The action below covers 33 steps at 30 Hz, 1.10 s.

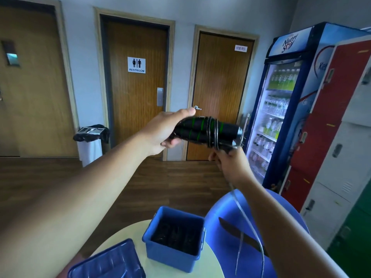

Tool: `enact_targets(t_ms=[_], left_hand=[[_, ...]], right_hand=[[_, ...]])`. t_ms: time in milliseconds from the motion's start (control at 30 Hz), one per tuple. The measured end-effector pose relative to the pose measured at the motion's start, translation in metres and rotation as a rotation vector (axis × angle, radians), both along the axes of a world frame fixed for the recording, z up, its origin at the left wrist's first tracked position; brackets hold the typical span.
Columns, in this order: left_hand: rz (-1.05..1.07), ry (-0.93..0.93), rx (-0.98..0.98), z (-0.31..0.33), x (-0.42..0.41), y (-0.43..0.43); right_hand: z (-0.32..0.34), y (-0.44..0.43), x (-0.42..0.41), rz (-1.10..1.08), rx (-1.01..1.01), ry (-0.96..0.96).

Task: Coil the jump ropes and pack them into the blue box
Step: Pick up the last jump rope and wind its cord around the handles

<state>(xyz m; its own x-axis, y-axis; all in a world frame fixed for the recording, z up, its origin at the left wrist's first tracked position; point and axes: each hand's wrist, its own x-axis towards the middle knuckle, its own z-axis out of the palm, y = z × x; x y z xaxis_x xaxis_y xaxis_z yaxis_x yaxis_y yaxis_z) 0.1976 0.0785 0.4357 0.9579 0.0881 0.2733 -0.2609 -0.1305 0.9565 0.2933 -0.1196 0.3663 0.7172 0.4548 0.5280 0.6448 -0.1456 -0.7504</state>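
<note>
My left hand [164, 133] grips the near end of two black jump rope handles with green stripes [202, 130], held together at chest height. Thin cord is wound several times around the handles' middle. My right hand [230, 163] sits just below the handles' far end, pinching the cord [244, 223], which trails down in a loose blurred loop past my forearm. The blue box [172, 253] stands open on the round table below, with dark coiled ropes inside it.
The box's blue lid [108, 261] lies on the pale round table [140, 233] at the near left. A blue chair [222, 217] stands to the right of the table. A drinks fridge [285, 109] and lockers [341, 137] line the right wall.
</note>
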Motion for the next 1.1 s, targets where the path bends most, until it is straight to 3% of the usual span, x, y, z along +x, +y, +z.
enact_targets(t_ms=[167, 300, 367, 433, 500, 600, 667, 733, 867, 1000, 1100], left_hand=[[0.344, 0.022, -0.349, 0.006, 0.009, -0.020], [0.538, -0.032, -0.316, 0.003, 0.019, -0.015], [0.668, -0.113, -0.040, -0.003, 0.027, -0.007], [0.771, -0.145, 0.449, -0.012, 0.034, 0.000], [0.725, -0.077, 0.863, -0.022, 0.036, 0.003], [0.507, 0.086, 1.016, -0.034, 0.038, 0.005], [0.318, 0.195, 0.860, -0.035, 0.036, 0.003], [0.121, 0.277, 0.536, -0.036, 0.031, 0.001], [-0.097, 0.229, 0.085, -0.030, 0.025, -0.004], [-0.135, 0.164, -0.208, -0.021, 0.023, -0.014], [-0.036, 0.159, -0.375, -0.018, 0.025, -0.023]], right_hand=[[-0.019, 0.021, -0.005, 0.053, -0.111, -0.028], [-0.019, 0.021, -0.009, 0.028, -0.413, -0.122], [-0.016, 0.017, -0.012, 0.047, -0.469, -0.125], [-0.014, 0.012, -0.014, 0.037, -0.522, -0.169], [-0.008, 0.010, -0.013, -0.035, -0.582, -0.268], [0.005, 0.004, -0.006, -0.137, -0.606, -0.394], [0.014, -0.004, 0.001, -0.163, -0.499, -0.433], [0.022, -0.013, 0.009, -0.140, -0.342, -0.417], [0.023, -0.025, 0.023, 0.054, -0.202, -0.297], [0.005, -0.025, 0.021, -0.043, -0.262, -0.121], [-0.010, -0.007, 0.010, 0.028, -0.205, -0.014]])
